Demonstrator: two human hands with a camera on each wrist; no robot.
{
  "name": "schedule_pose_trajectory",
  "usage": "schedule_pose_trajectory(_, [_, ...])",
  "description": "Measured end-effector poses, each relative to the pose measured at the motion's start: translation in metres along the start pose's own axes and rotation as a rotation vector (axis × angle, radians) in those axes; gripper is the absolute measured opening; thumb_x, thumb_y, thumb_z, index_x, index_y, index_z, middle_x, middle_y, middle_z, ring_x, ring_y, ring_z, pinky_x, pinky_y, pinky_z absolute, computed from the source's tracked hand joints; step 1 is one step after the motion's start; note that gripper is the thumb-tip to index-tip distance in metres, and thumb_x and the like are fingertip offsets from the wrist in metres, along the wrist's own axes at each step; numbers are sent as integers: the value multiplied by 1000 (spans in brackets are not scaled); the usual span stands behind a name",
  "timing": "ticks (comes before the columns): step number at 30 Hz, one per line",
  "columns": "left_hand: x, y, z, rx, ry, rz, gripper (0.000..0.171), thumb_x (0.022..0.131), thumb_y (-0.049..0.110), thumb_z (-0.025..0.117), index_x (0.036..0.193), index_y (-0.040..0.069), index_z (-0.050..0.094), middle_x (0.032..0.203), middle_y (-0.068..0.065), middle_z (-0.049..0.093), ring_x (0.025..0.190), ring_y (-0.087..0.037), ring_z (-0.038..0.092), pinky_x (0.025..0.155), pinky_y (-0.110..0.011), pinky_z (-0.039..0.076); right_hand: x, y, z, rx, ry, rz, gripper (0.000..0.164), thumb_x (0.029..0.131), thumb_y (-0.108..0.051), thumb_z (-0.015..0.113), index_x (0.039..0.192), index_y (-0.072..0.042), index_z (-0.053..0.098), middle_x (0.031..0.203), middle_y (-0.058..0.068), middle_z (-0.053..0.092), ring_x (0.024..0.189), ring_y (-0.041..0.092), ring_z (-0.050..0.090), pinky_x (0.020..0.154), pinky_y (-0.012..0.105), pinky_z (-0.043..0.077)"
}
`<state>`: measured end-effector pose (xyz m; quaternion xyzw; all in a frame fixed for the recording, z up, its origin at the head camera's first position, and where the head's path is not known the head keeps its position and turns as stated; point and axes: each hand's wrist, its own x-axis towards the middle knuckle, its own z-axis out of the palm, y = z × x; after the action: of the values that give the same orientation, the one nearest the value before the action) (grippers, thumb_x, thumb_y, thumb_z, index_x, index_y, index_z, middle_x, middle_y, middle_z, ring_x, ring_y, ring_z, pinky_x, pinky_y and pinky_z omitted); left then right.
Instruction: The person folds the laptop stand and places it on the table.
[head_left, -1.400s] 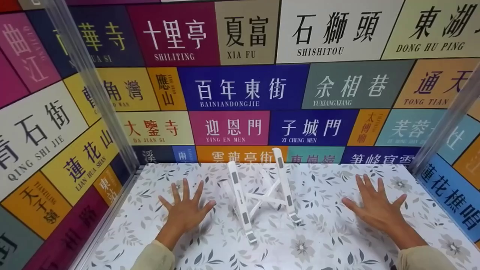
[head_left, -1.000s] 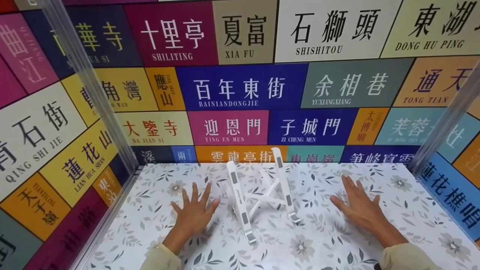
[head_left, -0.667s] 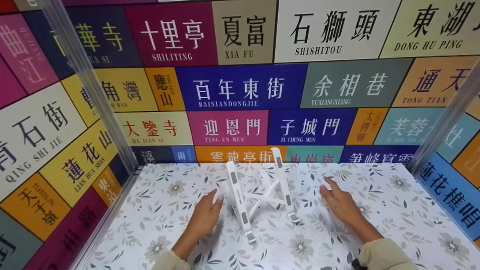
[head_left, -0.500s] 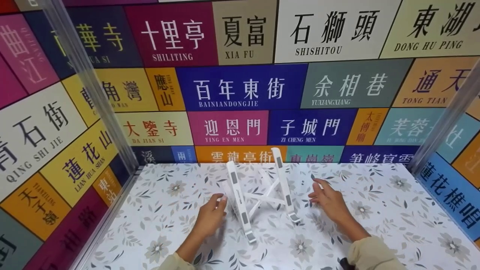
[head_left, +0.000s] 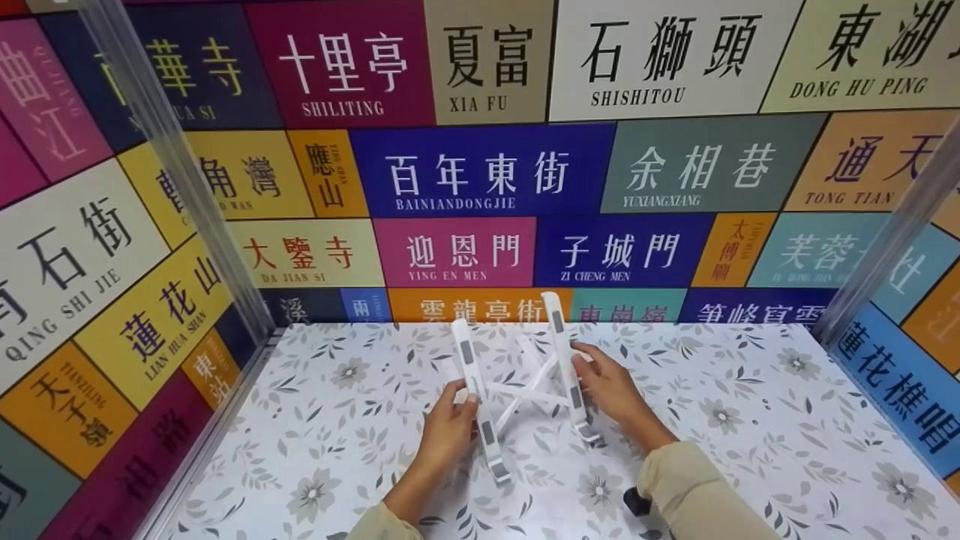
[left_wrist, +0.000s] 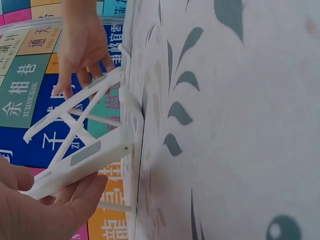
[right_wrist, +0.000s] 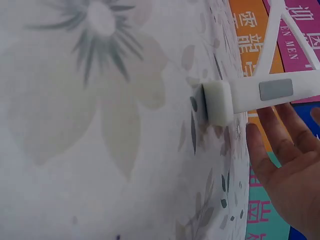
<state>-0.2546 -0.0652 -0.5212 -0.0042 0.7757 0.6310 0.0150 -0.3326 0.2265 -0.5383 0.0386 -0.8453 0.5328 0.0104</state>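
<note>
Right wrist view crops right grip (right_wrist: 295,172), fingers apart; left grip (head_left: 448,426) pinches the stand (head_left: 529,396).

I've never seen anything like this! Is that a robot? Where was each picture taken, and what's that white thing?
No robot here, just a person's bare hands. The wide picture comes from a camera on their head. The other two come from a camera on each wrist, so everything looks tipped sideways. On the flower-patterned tabletop is a white folding stand, probably for a laptop. The left hand grips its left rail. The right hand is at its right rail, but its fingers aren't curled around it.
</note>
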Motion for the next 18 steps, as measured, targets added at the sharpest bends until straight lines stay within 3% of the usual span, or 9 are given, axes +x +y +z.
schedule_pose_trajectory(5, [5, -4, 3, 41, 22, 44, 26, 106, 16, 53, 132, 14, 56, 83, -11, 69, 68, -18, 62, 64, -30, 53, 10, -5, 4, -48, -63, -1, 62, 102, -49, 57, 150, -11, 50, 111, 9, 71, 96, 17, 65, 84, 36, 53])
schedule_pose_trajectory(12, [10, -8, 7, 254, 84, 211, 26, 104, 11, 57, 129, 12, 58, 72, -5, 66, 58, -9, 54, 58, -26, 46, 6, 1, 2, -70, -28, -29, 53, 103, -42, 60, 145, -10, 55, 104, 9, 73, 92, 17, 65, 78, 32, 51])
schedule_pose_trajectory(18, [23, -7, 5, 310, 50, 207, 28, 104, 12, 57, 132, 16, 58, 76, -4, 68, 62, -9, 57, 61, -28, 49, -7, 6, -2, -70, -3, -49, 52, 102, -40, 63, 144, -10, 55, 110, 12, 75, 103, 24, 71, 83, 37, 57])
